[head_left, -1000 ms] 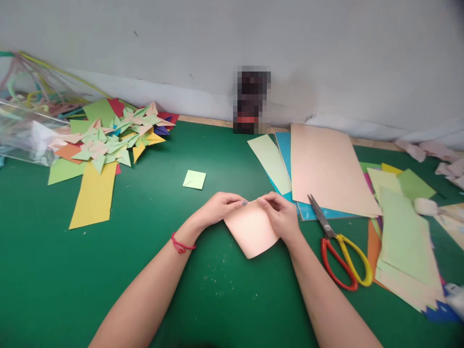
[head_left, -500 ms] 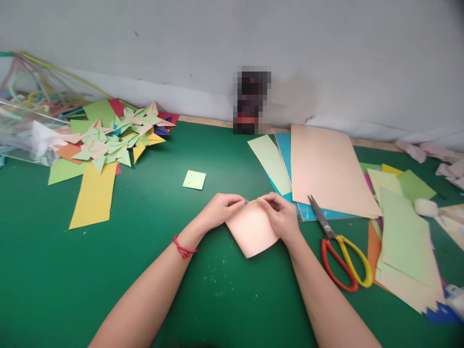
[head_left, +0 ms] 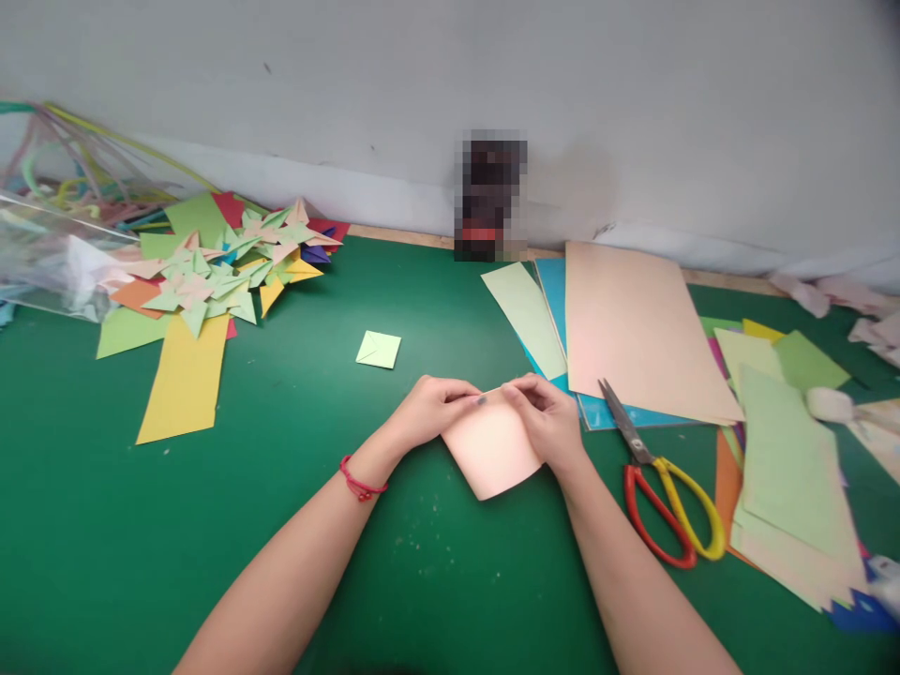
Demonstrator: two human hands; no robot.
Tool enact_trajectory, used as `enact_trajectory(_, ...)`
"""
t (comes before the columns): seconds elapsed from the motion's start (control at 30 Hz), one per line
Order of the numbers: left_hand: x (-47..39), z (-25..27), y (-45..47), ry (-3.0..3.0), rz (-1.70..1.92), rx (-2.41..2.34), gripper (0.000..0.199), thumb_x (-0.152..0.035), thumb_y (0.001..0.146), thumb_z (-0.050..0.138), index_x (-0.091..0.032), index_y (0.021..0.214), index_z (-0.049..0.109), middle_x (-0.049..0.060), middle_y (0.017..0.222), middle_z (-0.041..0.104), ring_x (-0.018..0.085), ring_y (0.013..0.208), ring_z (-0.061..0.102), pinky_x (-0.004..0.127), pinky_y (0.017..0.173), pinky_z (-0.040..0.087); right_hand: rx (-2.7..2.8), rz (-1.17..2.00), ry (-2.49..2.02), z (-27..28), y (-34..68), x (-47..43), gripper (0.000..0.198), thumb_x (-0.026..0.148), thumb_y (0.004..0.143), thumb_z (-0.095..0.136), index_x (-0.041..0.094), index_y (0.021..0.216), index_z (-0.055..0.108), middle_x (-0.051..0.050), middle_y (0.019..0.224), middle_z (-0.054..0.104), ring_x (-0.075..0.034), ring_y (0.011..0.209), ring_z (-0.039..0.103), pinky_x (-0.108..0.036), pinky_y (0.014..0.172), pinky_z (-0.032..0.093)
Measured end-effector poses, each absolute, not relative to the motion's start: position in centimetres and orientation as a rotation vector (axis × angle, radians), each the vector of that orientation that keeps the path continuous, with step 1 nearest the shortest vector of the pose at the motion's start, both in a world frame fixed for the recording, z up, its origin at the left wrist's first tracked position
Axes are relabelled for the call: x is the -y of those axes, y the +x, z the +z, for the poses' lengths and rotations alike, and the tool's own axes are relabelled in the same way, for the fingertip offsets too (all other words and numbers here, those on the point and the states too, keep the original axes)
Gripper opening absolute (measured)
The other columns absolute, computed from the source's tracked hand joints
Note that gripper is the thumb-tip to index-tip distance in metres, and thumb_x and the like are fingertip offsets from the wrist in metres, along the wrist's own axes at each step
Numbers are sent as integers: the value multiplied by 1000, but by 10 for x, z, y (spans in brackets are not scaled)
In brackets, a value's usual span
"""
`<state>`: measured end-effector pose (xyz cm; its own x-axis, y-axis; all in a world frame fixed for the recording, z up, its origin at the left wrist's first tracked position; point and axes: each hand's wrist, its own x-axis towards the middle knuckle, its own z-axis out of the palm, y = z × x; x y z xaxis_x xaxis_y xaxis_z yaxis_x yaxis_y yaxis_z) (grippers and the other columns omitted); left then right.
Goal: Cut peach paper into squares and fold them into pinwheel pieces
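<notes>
One left hand [head_left: 436, 412] and one right hand [head_left: 552, 422], both gripping a peach paper [head_left: 488, 450] on its far side, paper mid-scene at the green table [head_left: 281, 525], small folded green square [head_left: 380, 350] beyond the left hand, scissors [head_left: 639, 450] to the right, paper stars [head_left: 203, 289] far left

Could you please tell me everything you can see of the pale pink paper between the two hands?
The pale pink paper looks thin, plain and smooth, and its near edge bows in a soft curve. It lies at or just above the green tabletop, left of the scissors. The left hand and right hand pinch its far edge, partly hiding it, so I cannot tell whether it is creased there.
</notes>
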<state>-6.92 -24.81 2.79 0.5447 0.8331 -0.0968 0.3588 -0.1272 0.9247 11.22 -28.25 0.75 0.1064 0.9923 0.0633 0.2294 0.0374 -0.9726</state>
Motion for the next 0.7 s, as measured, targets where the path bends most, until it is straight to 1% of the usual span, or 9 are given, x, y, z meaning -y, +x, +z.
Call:
enact_trajectory(0.13, 246, 29, -71, 1680, 501, -1001, 29, -37, 82, 49, -15, 81, 68, 1, 73, 65, 12, 63, 51, 20, 53, 34, 1222, 952, -1422, 6, 115, 282, 15, 35, 74, 62, 20, 71, 61, 0, 70, 60, -14, 63, 56, -24, 55, 44)
enact_trajectory(0.33, 242, 28, -76, 1597, 509, -999, 29, -36, 82, 47, -14, 82, 67, 2, 77, 64, 14, 70, 53, 21, 59, 38, 1089, 971, -1436, 5, 120, 280, 18, 37, 71, 65, 20, 71, 61, 0, 69, 62, -14, 61, 57, -25, 54, 45)
enact_trajectory(0.47, 239, 28, -79, 1585, 502, -1003, 32, -38, 83, 45, -14, 85, 66, 2, 78, 64, 14, 72, 53, 22, 64, 39, 1052, 959, -1431, 5, 121, 278, 21, 40, 70, 65, 20, 71, 60, -1, 68, 62, -14, 60, 56, -24, 52, 45)
enact_trajectory(0.7, 238, 29, -80, 1484, 504, -971, 34, -37, 84, 42, -13, 95, 64, 4, 81, 62, 13, 70, 52, 23, 63, 41, 998, 980, -1428, 6, 120, 278, 21, 39, 69, 66, 19, 72, 61, -1, 67, 61, -13, 58, 55, -24, 51, 43)
